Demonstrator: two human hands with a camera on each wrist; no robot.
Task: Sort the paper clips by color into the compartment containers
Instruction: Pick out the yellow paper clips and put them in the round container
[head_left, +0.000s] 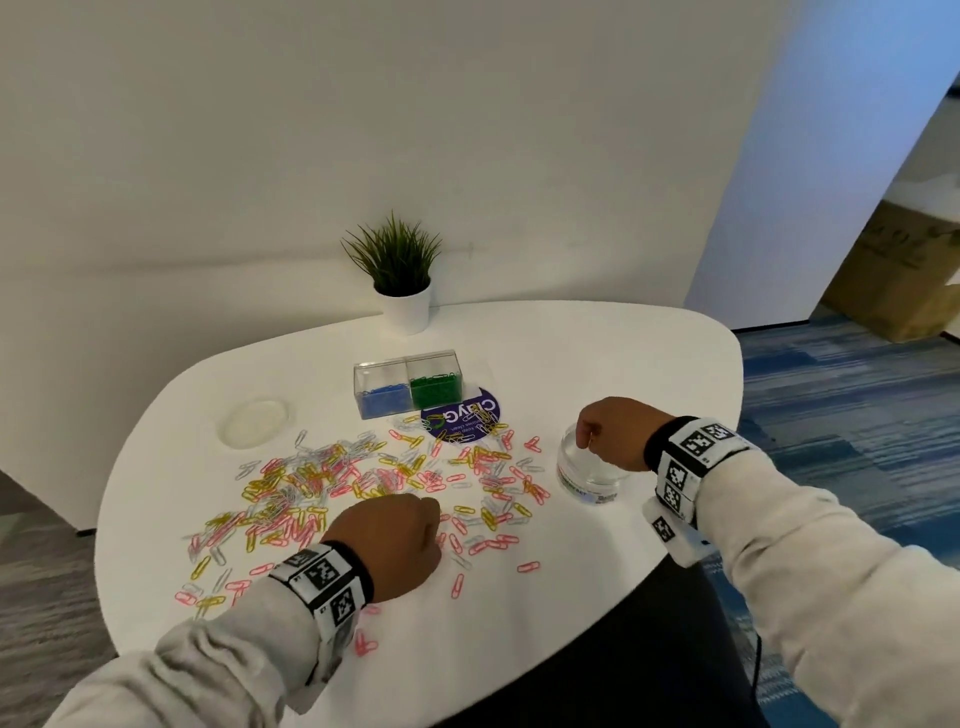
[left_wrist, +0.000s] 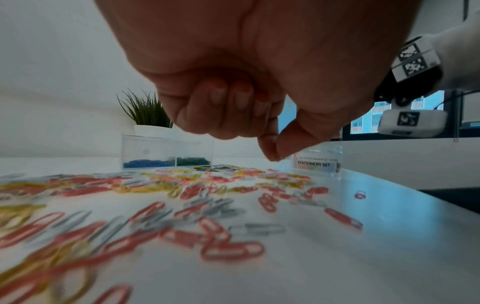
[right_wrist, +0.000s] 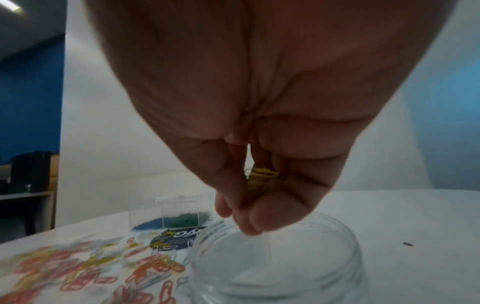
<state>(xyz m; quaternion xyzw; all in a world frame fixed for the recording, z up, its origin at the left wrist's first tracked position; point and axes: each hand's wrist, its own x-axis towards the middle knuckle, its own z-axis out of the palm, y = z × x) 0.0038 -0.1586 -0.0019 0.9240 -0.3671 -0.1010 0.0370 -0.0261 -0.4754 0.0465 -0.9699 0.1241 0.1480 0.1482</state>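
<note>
Holding a small bunch of yellow paper clips in my right hand, fingers curled round them, directly above the open mouth of the round clear jar. Jar: near the table's right edge, label partly readable as "STATIONERY SET" in the left wrist view.

Left hand: fingers curled under, thumb and forefinger tips pressed together just above the table; whether a clip sits between them I cannot tell.

Loose paper clips: pink, yellow and pale grey or white, mixed, spread across the middle of the table from the left edge toward the jar, a few strays near the front edge by my left wrist.

Clear two-compartment box: toward the back edge, behind the loose pile. Left compartment holds blue clips; right compartment holds green clips.

Round dark sticker: flat on the table, just in front of the box's right end, several clips lying over it.

Shallow round clear lid or dish: left of the box, apart from it, at the far left rim of the pile.

Potted plant: white pot, green grass-like leaves, at the back edge against the wall.

Both wrists: bands bearing black-and-white square markers; grey sleeves.
</note>
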